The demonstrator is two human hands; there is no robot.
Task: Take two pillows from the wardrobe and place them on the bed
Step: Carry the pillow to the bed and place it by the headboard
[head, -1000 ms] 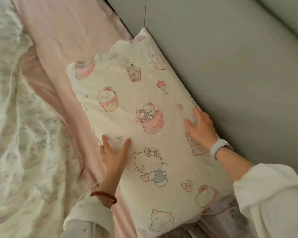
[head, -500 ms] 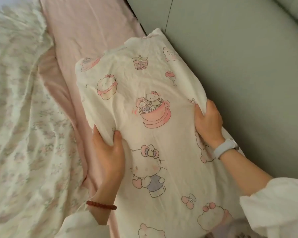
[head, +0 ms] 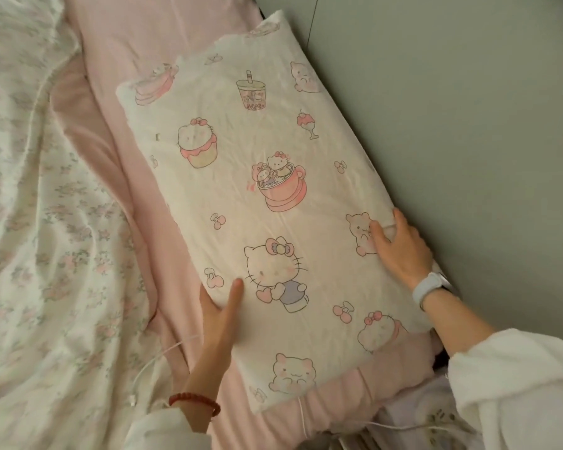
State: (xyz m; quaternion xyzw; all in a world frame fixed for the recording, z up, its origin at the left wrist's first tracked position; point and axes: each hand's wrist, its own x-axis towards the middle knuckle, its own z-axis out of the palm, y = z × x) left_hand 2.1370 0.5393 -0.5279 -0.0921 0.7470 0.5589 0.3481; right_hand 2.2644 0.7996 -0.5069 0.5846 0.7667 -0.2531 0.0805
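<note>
- The pillow (head: 267,203) lies flat on the pink sheet (head: 163,47) of the bed, between the two hands, with its far long edge close against the grey-green headboard panel (head: 436,125) beyond the right hand.
- The left hand (head: 220,315) holds the pillow's near long edge: the thumb lies on top by the cat print and the fingers reach under the edge, out of sight.
- The right hand (head: 398,246) rests on the opposite edge with its fingers curled over the pillow's rim, beside the bear print; it wears a pale wristband (head: 431,289).
- The cover wrinkles easily and the edges look thick and rounded, so the pillow probably is soft, light and springy, and sags if lifted by one end.
- It is not fragile; the loose cover may slide over the filling, so pinching cloth alone gives a poor hold.
- The best hold seems to be the one in use: both long edges, mid-length, thumbs on top and fingers below.
- A flowered quilt (head: 39,222) lies bunched beyond the left hand, and a white cable (head: 150,365) trails just beside that wrist.
</note>
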